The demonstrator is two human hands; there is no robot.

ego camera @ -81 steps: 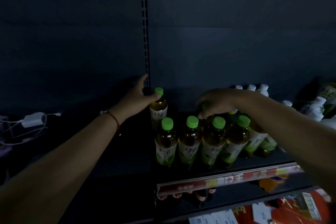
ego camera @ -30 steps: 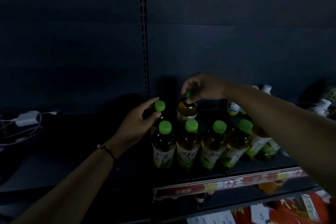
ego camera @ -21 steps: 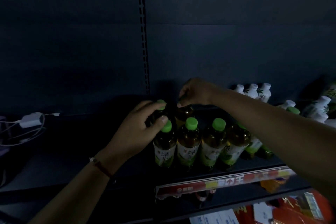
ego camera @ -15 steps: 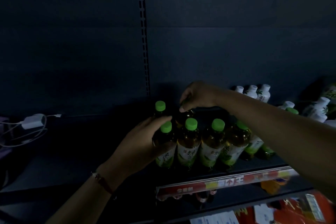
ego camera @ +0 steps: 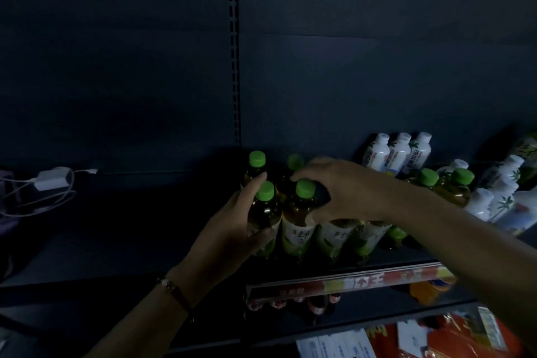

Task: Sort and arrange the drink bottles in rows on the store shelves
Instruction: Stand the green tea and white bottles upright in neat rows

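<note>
- Head view shows your left hand [ego camera: 232, 229] wrapped around the front-left green-capped bottle [ego camera: 263, 221], thumb low on the label, fingers up by the shoulder.
- Your right hand [ego camera: 340, 192] reaches over the third bottle of the front row, fingers curled down around its top; the cap is hidden under your palm, so I judge it a grip without seeing the contact.
- Done so far, by the look of it: a front row of green-capped tea bottles stands shoulder to shoulder on the shelf [ego camera: 334, 263], with the second bottle [ego camera: 300, 221] just beside the one in your left hand.
- A back row has started: two green caps stand behind the front pair, the left one [ego camera: 257, 160] close to the slotted upright [ego camera: 234, 67].
- Left to do: two more green-capped bottles [ego camera: 444, 186] sit further right, among the white bottles [ego camera: 398, 154], apart from the main group. The white ones look loosely grouped, some tilted.
- Edges: the front row stands near the shelf lip, just behind the red price strip [ego camera: 348, 282]. A forward nudge could tip one off.
- Open room: the dark shelf left of the upright holds only a white charger and cable [ego camera: 49, 180] far left.
- Behind the front row, the gap to the right of the two rear bottles looks free for filling, though your right arm hides part of it.
</note>
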